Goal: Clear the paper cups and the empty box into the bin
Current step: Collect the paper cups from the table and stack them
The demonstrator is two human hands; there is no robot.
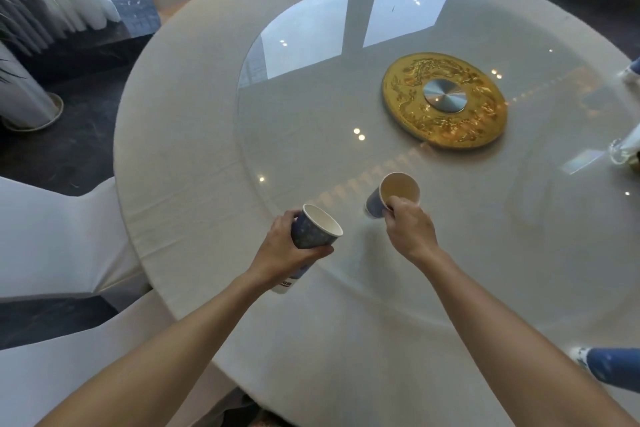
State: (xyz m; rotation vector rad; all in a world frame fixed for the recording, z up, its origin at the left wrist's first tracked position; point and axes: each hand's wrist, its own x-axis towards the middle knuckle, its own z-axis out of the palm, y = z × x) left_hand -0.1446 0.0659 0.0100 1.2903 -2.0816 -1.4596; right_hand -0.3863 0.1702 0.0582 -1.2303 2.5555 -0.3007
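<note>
A cup in each hand over the round table.

The left hand (pixel 289 246) wraps a blue paper cup (pixel 316 231) around its side, tilted mouth-right; the right hand (pixel 408 227) pinches the second cup (pixel 394 194) by its rim (likely for stacking), above the glass turntable (pixel 346 107). Neither bin nor box is visible.

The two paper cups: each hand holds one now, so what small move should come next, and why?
Probably slide the right cup into the left cup. The left hand holds its cup with the mouth open toward the right hand, and stacking would free one hand. No bin is in view.
</note>
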